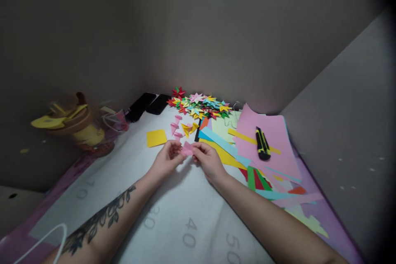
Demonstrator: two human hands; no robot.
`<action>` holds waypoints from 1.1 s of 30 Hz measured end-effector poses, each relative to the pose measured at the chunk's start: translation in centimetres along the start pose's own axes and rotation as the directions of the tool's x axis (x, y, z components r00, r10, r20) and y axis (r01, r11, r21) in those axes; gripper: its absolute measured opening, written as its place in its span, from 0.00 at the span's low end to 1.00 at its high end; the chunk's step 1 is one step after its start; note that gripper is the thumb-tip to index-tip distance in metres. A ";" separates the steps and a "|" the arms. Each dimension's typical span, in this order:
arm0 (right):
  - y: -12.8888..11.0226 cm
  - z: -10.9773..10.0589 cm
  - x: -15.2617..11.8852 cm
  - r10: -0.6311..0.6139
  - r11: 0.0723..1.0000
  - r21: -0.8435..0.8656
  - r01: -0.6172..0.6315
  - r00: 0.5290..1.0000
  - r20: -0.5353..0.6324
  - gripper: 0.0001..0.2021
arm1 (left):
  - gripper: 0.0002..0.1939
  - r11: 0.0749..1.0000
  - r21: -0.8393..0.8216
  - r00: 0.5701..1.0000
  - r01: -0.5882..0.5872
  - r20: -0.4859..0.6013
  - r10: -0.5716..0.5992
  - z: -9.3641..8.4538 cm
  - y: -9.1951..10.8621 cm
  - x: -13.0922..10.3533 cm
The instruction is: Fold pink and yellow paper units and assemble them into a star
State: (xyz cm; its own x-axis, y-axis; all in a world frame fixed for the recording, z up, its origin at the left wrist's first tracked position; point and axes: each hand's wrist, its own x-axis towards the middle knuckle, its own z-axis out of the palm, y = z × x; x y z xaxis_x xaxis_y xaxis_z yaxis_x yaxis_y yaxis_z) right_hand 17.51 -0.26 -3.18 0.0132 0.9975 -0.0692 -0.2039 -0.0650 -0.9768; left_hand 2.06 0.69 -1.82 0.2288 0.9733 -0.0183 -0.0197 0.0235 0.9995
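Note:
A small piece of pink paper (187, 149) is held up between my two hands over the white mat. My left hand (168, 157) pinches its left side, and my right hand (208, 158) grips the right side between thumb and fingers. Just beyond lie several folded pink pieces (175, 127) and some folded yellow pieces (189, 129). A square yellow sheet (156, 138) rests to the left of my left hand. At the back is a heap of many-coloured folded paper stars (201, 105). The finer folds of the held paper are too small to make out.
On the right, a black and yellow box cutter (262, 143) lies on pink sheets (278, 132). Coloured paper strips (225, 145) are scattered nearby. Two dark phones (158, 104) lie at the back left, beside a clear cup (119, 120) and a brown and yellow pot (88, 132).

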 end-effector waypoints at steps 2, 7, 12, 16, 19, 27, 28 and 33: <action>-0.2 0.0 -0.2 0.006 0.998 -0.063 -0.004 0.999 0.035 0.08 | 0.18 0.999 -0.034 0.999 0.025 0.027 -0.024 -0.1 0.1 0.0; -0.6 0.2 -0.3 -0.029 0.983 -0.176 0.043 0.996 0.081 0.07 | 0.16 0.998 0.028 0.997 0.050 0.057 -0.051 -0.1 0.5 -0.3; -0.6 0.3 -0.3 -0.127 0.980 -0.148 0.133 0.991 0.048 0.05 | 0.04 0.991 0.136 0.992 0.006 0.124 -0.024 -0.4 1.0 -0.4; -0.8 0.1 -0.4 -0.157 0.965 -0.201 0.169 0.985 0.074 0.00 | 0.08 0.978 0.208 0.996 0.024 0.079 -0.041 -0.7 1.0 -0.3; -0.7 -0.1 -0.4 -0.214 0.939 -0.247 0.237 0.970 0.117 0.06 | 0.10 0.977 0.193 0.996 0.085 0.016 -0.089 -0.8 0.9 -0.3; -0.8 -0.1 -0.5 -0.318 0.885 -0.317 0.340 0.940 0.121 0.11 | 0.11 0.985 0.032 0.984 0.172 0.031 -0.173 -0.6 1.5 -0.3; -0.8 -0.1 -0.5 -0.314 0.887 -0.318 0.334 0.942 0.115 0.11 | 0.12 0.985 0.033 0.985 0.168 0.037 -0.169 -0.7 1.6 -0.4; -0.9 -0.1 -0.6 -0.303 0.893 -0.324 0.311 0.950 0.075 0.09 | 0.16 0.985 0.143 0.991 0.095 0.077 -0.107 -1.2 1.7 -0.5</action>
State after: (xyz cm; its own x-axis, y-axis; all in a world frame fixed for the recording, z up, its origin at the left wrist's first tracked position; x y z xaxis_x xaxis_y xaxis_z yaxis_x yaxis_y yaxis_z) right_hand 17.81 -0.77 -2.24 0.0007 0.9693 0.2460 0.1396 0.2435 -0.9598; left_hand 0.74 0.55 -0.10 0.3041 0.9447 -0.1231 0.1417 0.0829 0.9864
